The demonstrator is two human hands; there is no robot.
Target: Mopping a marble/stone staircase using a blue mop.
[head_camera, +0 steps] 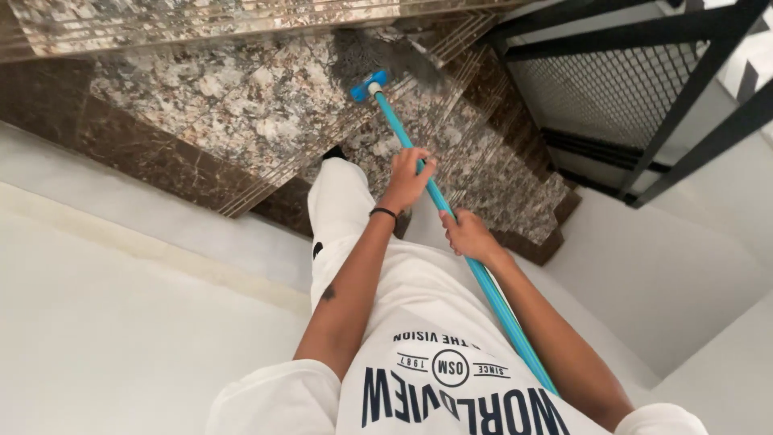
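I hold a long turquoise mop handle [403, 137] with both hands. My left hand [409, 177] grips it higher up the shaft, a dark band on that wrist. My right hand [467, 236] grips it lower, closer to my body. The handle runs down to a blue socket and a dark mop head [378, 56] resting on a speckled granite stair tread [233, 105]. My white trouser leg [342, 209] and one dark shoe tip stand on the step below the mop head.
Granite steps with dark brown risers [153, 157] curve around the turn. A white wall [121, 322] borders the left, another white wall [676, 274] the right. A black metal railing with mesh [636, 89] stands at the upper right.
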